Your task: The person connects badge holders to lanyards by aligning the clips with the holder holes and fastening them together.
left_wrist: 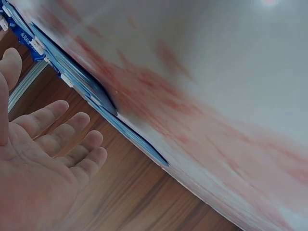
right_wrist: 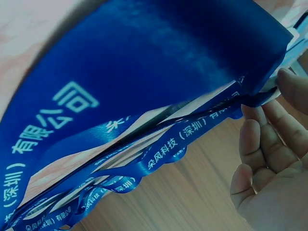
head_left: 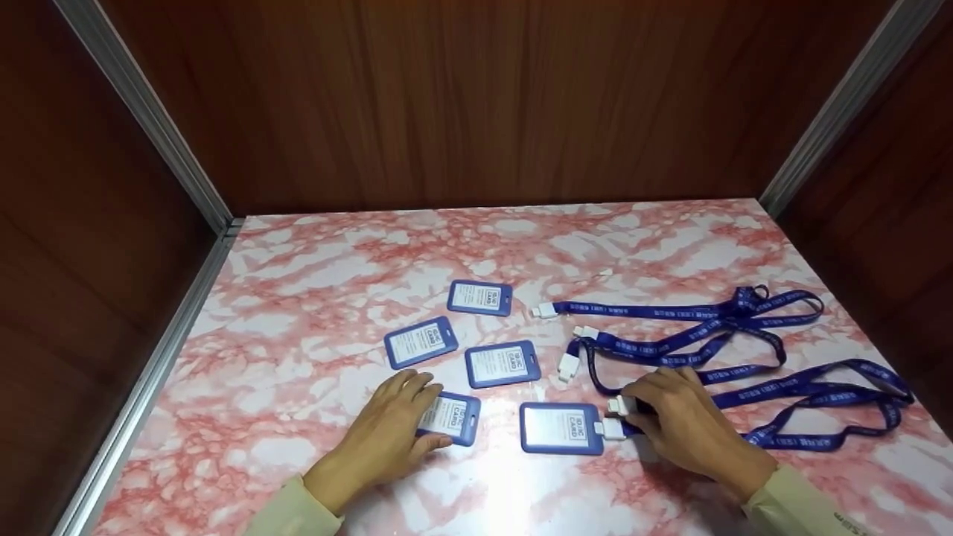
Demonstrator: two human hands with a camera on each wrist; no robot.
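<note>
In the head view my left hand (head_left: 387, 428) is over a blue-framed ID card holder (head_left: 456, 418) at the front, covering its left part; its fingers are slightly bent and grip nothing. The left wrist view shows that hand (left_wrist: 53, 154) with relaxed, spread fingers. My right hand (head_left: 689, 424) pinches a blue lanyard near its white clip (head_left: 622, 406). Beside it, another white clip (head_left: 610, 428) lies at the slot end of a card holder (head_left: 560, 428). In the right wrist view the thumb and fingers of the hand (right_wrist: 274, 159) hold the blue strap (right_wrist: 168, 57) near its end.
Three more card holders (head_left: 480, 298) (head_left: 421, 342) (head_left: 504, 364) lie at the middle of the marbled table (head_left: 335, 253). Several blue lanyards (head_left: 648, 311) with white clips (head_left: 568, 367) spread across the right side. Wooden panels (head_left: 476, 104) with metal edge strips stand at the back and sides.
</note>
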